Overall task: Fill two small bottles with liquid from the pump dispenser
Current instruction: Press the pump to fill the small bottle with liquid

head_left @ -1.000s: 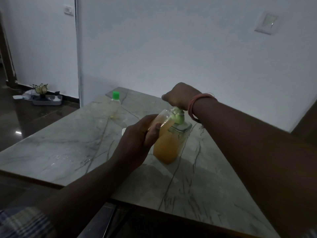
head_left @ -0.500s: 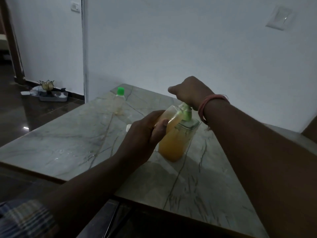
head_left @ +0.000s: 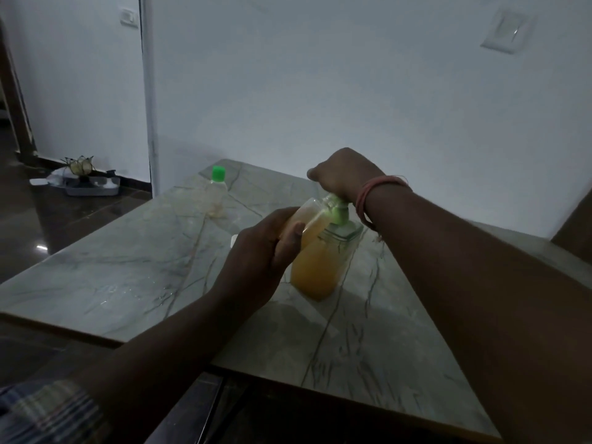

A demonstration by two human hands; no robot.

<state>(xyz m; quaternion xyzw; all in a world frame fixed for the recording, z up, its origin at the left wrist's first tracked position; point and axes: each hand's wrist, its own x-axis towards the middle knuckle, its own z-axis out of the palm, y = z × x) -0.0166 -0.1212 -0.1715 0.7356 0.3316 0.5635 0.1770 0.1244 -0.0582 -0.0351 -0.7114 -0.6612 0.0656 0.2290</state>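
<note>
Dim light falls on a veined marble table (head_left: 112,277) set against a pale wall (head_left: 320,91), with dark polished floor at nine o'clock. No brand name, label or writing can be read on anything here. On the floor at ten o'clock sits a grey tray (head_left: 93,187) carrying a small ornament. A capped bottle (head_left: 216,195) with a bright green lid stands upright on the table at eleven o'clock, well apart from the hands. Near centre, the left hand (head_left: 262,254) reaches in from the lower left, a plaid sleeve (head_left: 41,411) at its elbow, fingers and thumb curled round a small bottle (head_left: 309,219) tilted with its mouth towards the green pump head. Just right, the pump dispenser (head_left: 323,261) stands on the table, holding orange liquid. At one o'clock the right hand (head_left: 344,171), a reddish thread band (head_left: 374,195) at its wrist, bears down on the pump top in a closed fist.
</note>
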